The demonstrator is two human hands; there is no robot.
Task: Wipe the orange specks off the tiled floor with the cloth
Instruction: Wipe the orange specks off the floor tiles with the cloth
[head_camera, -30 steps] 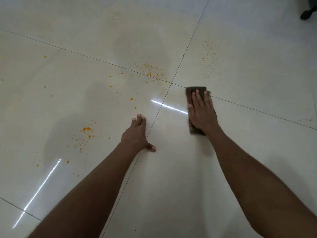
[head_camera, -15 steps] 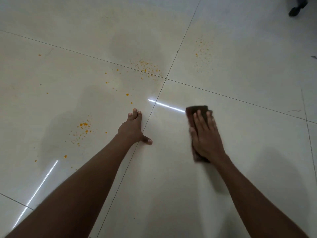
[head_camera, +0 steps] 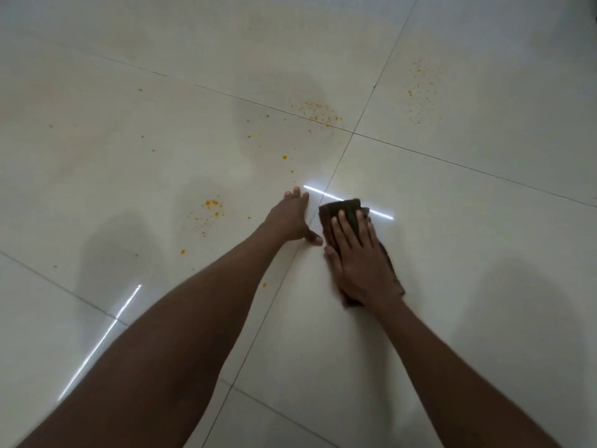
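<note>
Head view shows my right hand [head_camera: 361,257] lying flat on the dark cloth [head_camera: 342,210], fingers straight and a little spread, pressing it on the tiled floor [head_camera: 452,318]. It does not grip the cloth; it only pushes it down. The cloth sits just right of the grout line [head_camera: 290,263], on a tile that looks free of specks around it. My left hand [head_camera: 289,218] rests on the floor on the other side of this line, fingers straight, thumb out to the side, holding nothing; I judge it carries my weight.

I judge that the wiping step is in hand, but most of the work remains. The orange specks [head_camera: 211,211] lie in a cluster on the left tile, beside my left forearm. A second group [head_camera: 318,111] sits farther away near the tile crossing, and a faint one [head_camera: 418,92] on the far right tile.

The next move, I think, calls for sliding the cloth across the line to the near cluster, with steady pressure, and lifting the left hand out of the way.
</note>
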